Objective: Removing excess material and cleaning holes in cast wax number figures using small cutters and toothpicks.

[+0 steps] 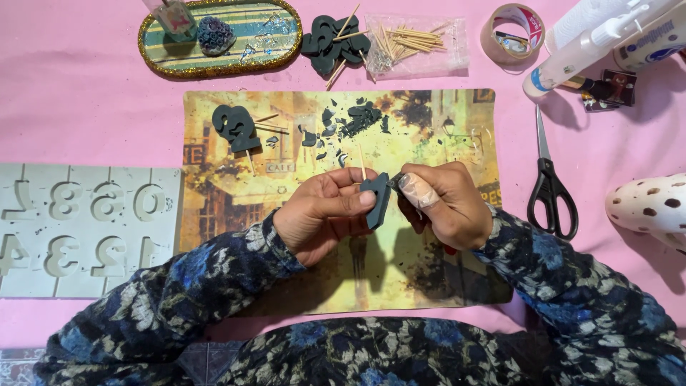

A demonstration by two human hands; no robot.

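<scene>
The left hand (321, 214) pinches a dark cast piece (377, 200) on a stick. The right hand (443, 204) picks at its far edge, fingers closed on it, over the printed mat (443, 121).

Pink table (86, 93) under placemat (443, 136), scissors (550, 189)

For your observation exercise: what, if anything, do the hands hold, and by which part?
Both hold one dark teal moulded piece on a thin wooden stick: left hand grips its left side, right hand pinches its upper right edge.

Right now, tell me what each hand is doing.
Left hand: closed, holding the dark number piece on its wooden stick.
Right hand: fingers pinched at the piece's top edge.
</scene>
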